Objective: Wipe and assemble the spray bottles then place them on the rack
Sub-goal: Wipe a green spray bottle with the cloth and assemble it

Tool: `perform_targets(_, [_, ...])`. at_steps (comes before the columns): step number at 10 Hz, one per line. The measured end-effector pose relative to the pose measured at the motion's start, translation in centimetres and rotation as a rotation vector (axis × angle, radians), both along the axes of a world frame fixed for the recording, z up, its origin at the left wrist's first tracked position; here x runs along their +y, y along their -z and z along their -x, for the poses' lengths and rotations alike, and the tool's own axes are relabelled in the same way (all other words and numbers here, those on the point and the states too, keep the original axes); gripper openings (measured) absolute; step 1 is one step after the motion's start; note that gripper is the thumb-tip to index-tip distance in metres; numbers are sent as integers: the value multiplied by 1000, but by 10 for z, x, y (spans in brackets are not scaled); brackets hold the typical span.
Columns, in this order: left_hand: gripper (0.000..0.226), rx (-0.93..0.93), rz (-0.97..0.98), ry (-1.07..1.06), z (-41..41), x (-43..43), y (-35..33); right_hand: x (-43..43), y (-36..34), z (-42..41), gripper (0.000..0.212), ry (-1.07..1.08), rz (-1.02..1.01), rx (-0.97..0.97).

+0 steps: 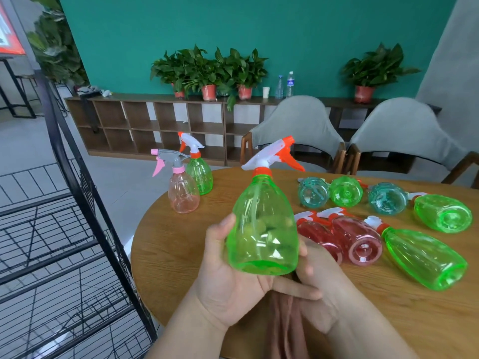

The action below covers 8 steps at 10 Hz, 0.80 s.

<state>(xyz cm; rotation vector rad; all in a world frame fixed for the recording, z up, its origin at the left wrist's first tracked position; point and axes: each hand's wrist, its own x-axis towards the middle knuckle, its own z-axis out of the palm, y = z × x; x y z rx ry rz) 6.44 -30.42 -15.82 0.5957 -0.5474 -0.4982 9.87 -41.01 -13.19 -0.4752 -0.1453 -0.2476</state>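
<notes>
One green bottle (pixel 261 224) upright | left hand (pixel 228 270) curled round its base | right hand (pixel 321 278) gripping brown cloth (pixel 285 325) (hanging below) | best: turn bottle slowly against cloth, covering every side.

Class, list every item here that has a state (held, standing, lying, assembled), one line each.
Green transparent plastic spray bottle with white-and-orange trigger head: assembled, held tilted.
Left hand: grips that bottle's base.
Right hand: holds the brown cloth, thumb on the bottle.
Pink bottle with grey trigger head: assembled, upright.
Green bottle behind it: assembled, upright.
Seven other bottles: lying on their sides on the wooden table.
</notes>
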Motion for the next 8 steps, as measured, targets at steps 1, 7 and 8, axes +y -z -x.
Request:
perform_targets(1, [79, -11, -41, -39, -3, -4, 0, 41, 58, -5, 42, -196, -819, -331])
perform_targets(7, [57, -119, -635, -756, -21, 27, 5, -29, 6, 28, 27, -39, 569, 255])
perform_targets(8, [66, -236, -833, -715, -16, 26, 5, -25, 0, 30, 30, 114, 691, 119])
